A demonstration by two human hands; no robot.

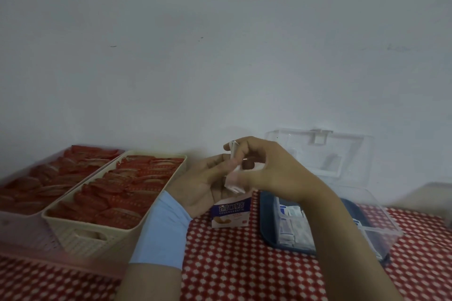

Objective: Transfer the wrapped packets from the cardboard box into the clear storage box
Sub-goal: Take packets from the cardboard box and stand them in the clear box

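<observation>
1. Head view: both hands meet in the middle of the frame, raised just above the small cardboard box (231,214).
2. The right hand (266,168) pinches a stack of white packets (233,179) between its thumb and curled fingers.
3. The left hand (205,184), with a blue wristband (162,230), is cupped with its fingertips against the same stack. It's too blurry to say if it's actually gripping or just touching.
4. The cardboard box stands upright on the red checked cloth (232,266), lower centre, right under the hands.
5. The clear storage box (381,215) is at lower right, just beside the cardboard box. Its lid (347,154) stands open against the wall, it sits on a dark blue tray (267,222), and there are more packets (293,230) inside.
6. Left side of the frame: a beige basket (97,237) and a pink basket (24,232) touch side by side, both packed with red wrappers (127,186).
</observation>
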